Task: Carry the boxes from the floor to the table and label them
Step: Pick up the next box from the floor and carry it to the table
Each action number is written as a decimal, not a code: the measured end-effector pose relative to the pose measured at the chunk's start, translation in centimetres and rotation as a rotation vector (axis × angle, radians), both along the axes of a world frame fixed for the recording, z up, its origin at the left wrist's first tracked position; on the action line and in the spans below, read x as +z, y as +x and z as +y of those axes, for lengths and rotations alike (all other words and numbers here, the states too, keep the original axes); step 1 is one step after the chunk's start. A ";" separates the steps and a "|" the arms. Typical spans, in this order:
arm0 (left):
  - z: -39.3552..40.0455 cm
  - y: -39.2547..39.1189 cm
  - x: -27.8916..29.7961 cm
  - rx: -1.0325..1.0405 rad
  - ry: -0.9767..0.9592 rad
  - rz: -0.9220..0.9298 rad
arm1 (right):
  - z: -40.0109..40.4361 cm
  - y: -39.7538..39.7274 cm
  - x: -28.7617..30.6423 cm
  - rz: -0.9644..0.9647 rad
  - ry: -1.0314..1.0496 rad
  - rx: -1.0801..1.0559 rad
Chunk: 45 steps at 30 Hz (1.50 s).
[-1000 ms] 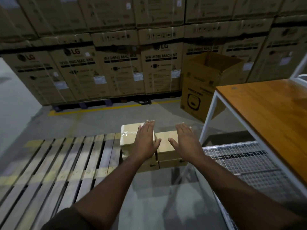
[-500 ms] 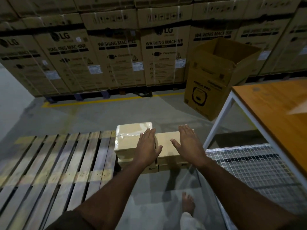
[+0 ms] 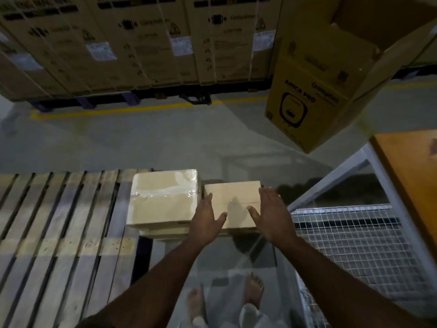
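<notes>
Two small cardboard boxes sit side by side on the floor at the pallet's right end, with more boxes under them. The left one is a taped box (image 3: 163, 197); the right one is a plain smaller box (image 3: 233, 200). My left hand (image 3: 208, 218) is at the smaller box's left side and my right hand (image 3: 272, 214) at its right side, fingers straight, thumbs spread over its top. Neither hand grips it. The wooden table (image 3: 411, 171) shows at the right edge.
A wooden pallet (image 3: 59, 221) lies to the left. A wire mesh shelf (image 3: 350, 242) sits under the table's white frame. A tall open carton (image 3: 314, 95) stands behind. A wall of big cartons (image 3: 142, 43) lines the back. My bare feet (image 3: 253, 287) stand below.
The view has tilted down and drawn nearer the boxes. Both hands have dropped lower and spread apart to either side of the smaller right box.
</notes>
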State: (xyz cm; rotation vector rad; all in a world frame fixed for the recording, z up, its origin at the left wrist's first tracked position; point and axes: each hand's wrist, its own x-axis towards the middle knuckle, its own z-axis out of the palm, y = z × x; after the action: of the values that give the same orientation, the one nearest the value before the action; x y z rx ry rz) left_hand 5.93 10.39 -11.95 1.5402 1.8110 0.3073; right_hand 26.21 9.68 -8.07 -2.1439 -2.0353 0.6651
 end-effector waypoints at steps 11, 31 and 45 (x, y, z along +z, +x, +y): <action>8.8 1.7 -16.7 0.257 -0.247 -0.130 | 7.8 2.4 -17.7 0.093 -0.206 -0.161; 9.5 1.4 -34.1 0.444 -0.269 0.070 | 10.4 3.4 -35.9 0.214 -0.347 -0.417; 9.6 4.8 -16.4 0.197 -0.090 0.121 | 10.6 6.5 -19.5 0.203 -0.146 -0.508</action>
State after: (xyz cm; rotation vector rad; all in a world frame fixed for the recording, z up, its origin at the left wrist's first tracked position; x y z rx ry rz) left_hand 10.73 19.99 -28.37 1.3462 2.0482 0.2257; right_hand 32.74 20.28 -27.55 -2.4139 -1.2986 0.9198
